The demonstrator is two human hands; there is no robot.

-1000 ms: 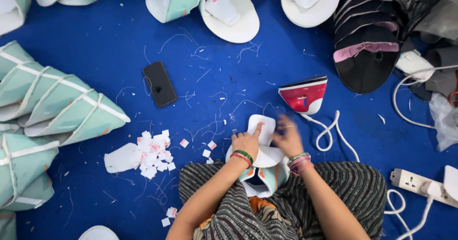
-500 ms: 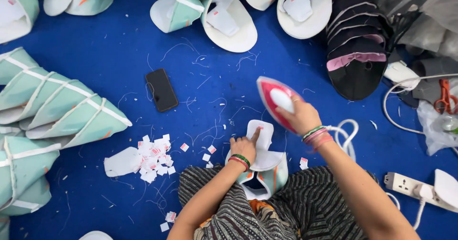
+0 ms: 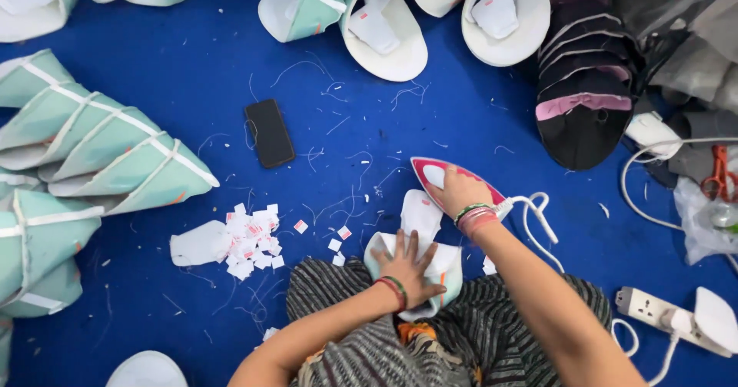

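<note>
From the head view I see my left hand (image 3: 410, 268) laid flat with fingers spread on the mint-green cap (image 3: 415, 268) in my lap, pinning it so its white inner flap (image 3: 421, 214) lies stretched out on the floor, while my right hand (image 3: 459, 191) has its fingers curled around the handle of the red-and-white clothes iron (image 3: 438, 178), whose soleplate sits just beside that flap, its cord (image 3: 538, 218) trailing right toward the power strip (image 3: 661, 318). Everything rests on a blue fabric floor covering (image 3: 192, 95) strewn with loose threads: a black phone (image 3: 269, 132) lies well clear of the iron, a heap of small paper labels (image 3: 254, 237) is close to my left, stacked mint caps (image 3: 84, 149) are on the far left and dark caps (image 3: 580, 87) on the upper right.
</note>
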